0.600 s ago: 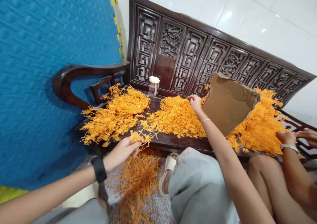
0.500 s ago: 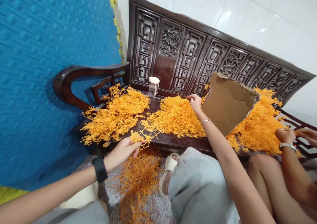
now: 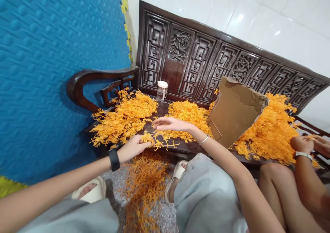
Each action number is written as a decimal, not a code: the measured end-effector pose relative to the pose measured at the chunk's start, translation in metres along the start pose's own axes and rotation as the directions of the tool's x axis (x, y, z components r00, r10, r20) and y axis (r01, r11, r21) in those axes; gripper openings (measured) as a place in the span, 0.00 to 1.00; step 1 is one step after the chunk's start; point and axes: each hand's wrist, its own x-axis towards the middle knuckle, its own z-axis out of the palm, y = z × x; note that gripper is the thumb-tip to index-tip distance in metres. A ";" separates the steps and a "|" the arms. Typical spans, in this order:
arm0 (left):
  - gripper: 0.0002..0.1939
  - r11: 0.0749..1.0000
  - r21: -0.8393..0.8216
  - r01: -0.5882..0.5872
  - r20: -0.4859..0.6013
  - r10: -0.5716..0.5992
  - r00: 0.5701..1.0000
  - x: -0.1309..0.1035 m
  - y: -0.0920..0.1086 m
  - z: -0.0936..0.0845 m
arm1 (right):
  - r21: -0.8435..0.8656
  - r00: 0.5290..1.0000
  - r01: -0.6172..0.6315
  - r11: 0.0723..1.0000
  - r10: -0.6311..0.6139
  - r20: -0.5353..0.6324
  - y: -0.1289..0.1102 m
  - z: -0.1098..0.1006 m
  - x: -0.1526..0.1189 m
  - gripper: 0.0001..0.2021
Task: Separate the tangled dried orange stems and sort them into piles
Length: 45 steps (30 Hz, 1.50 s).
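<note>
My left hand (image 3: 134, 147) is closed around a sprig of branching orange plastic pieces (image 3: 163, 143), thin stems poking out to the right past the fingers. Just above and to the right of it, my right hand (image 3: 170, 123) reaches leftward with fingers stretched, and nothing shows in it. Below that hand lies the middle orange heap (image 3: 189, 111) on the dark wooden bench (image 3: 185, 146). Another orange heap (image 3: 126, 118) sits by the bench's left arm. Whether the right fingertips touch any stems I cannot tell.
A cardboard piece (image 3: 235, 109) leans between the middle heap and a large right-hand heap (image 3: 275, 130). Behind stands a clear jug with a white lid (image 3: 162, 90). Orange stems (image 3: 145, 188) cover the floor between my feet. At right, another person's hands (image 3: 306, 144) work.
My right hand has moved left and down, from the far edge of the middle heap to beside my left hand. The left hand still holds the orange sprig, slightly higher.
</note>
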 end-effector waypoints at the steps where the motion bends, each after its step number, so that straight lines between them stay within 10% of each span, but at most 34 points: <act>1: 0.12 0.999 0.024 -0.026 0.001 0.026 1.000 0.001 0.000 -0.001 | 0.000 0.999 0.010 1.000 -0.010 0.052 -0.003 0.003 -0.001 0.18; 19: 0.12 0.998 -0.038 0.044 0.108 -0.040 0.993 0.003 -0.008 -0.006 | 0.019 0.998 -0.004 1.000 0.003 0.059 -0.010 0.017 -0.014 0.10; 22: 0.14 0.999 -0.010 0.040 0.114 -0.039 0.993 0.004 -0.006 -0.005 | 0.202 0.991 0.011 0.979 0.017 -0.132 0.001 0.015 -0.007 0.10; 26: 0.13 0.997 -0.072 0.024 0.078 -0.018 0.997 0.005 -0.001 0.000 | 0.435 0.894 0.064 0.898 0.142 -0.426 0.010 0.005 -0.006 0.11; 38: 0.11 0.919 -0.376 0.117 0.072 -0.098 0.993 0.002 0.043 0.010 | 0.547 0.553 0.077 0.834 0.421 -0.719 -0.003 -0.005 -0.009 0.08; 45: 0.10 0.903 -0.423 0.077 0.022 -0.075 0.997 0.001 0.056 0.004 | 0.658 0.516 0.165 0.734 0.505 -0.692 -0.009 -0.010 -0.004 0.07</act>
